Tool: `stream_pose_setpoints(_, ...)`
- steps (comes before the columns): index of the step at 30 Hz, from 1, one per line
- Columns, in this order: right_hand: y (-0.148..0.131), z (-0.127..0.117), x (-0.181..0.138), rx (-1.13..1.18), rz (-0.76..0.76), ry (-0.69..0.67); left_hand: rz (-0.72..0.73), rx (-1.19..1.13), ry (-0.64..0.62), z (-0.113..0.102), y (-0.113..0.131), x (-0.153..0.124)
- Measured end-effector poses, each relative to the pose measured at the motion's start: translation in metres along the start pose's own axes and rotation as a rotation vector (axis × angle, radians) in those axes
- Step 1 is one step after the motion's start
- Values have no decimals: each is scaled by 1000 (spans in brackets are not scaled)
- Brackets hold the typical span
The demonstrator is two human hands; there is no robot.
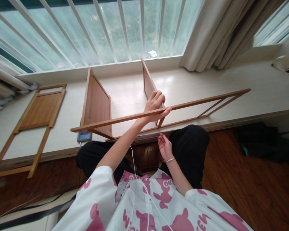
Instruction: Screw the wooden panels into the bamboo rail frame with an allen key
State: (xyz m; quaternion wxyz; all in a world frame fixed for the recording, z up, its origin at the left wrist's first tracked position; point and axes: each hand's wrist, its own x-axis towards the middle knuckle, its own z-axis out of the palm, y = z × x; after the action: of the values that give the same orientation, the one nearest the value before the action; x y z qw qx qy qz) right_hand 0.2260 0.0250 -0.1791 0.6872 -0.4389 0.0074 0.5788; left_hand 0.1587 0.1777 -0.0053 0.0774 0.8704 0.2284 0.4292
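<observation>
A wooden frame with long rails [125, 119] stands on edge along the front of the white ledge. Two wooden panels, a left panel [96, 102] and a middle panel [148, 77], stand upright from it toward the window. My left hand [156, 106] is closed over the near end of the middle panel, its thumb side against the upper rail. Below the joint, my right hand [165, 147] pinches a thin metal tool [159, 131], which looks like a hex key. Its tip meets the lower rail under the middle panel; the exact contact is too small to make out.
Another wooden frame with a panel [42, 109] lies on the ledge [125, 86] at left, overhanging its front edge. A blurred small box [84, 136] sits by the left panel. Curtains [212, 32] hang at right. A white cable [133, 157] runs down my front.
</observation>
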Motion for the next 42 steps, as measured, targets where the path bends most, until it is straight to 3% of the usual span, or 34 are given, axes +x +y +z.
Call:
stream_pose_setpoints(8, 5, 1, -7, -382, -317, -82, 3, -1, -3, 0, 1, 0)
stream_pose_setpoints(13, 7, 1, -4, -423, -369, -92, -1, -7, -5, 0, 1, 0)
stream_pose_setpoints(18, 8, -2, 3, -223, -237, -68, -6, -7, 3, 1, 1, 1)
stream_pose_setpoints(25, 5, 3, 15, 310, 242, 31, 4, -9, 6, 1, 1, 0)
stream_pose_setpoints(28, 3, 5, 13, 418, 300, 52, -1, -9, 2, 0, 0, 0)
stream_pose_setpoints(32, 6, 6, 11, 359, 234, 85, -7, -5, -21, 0, 0, 0)
stream_pose_setpoints(42, 17, 7, 5, -92, -141, 102, -8, -4, -13, 0, 0, 0)
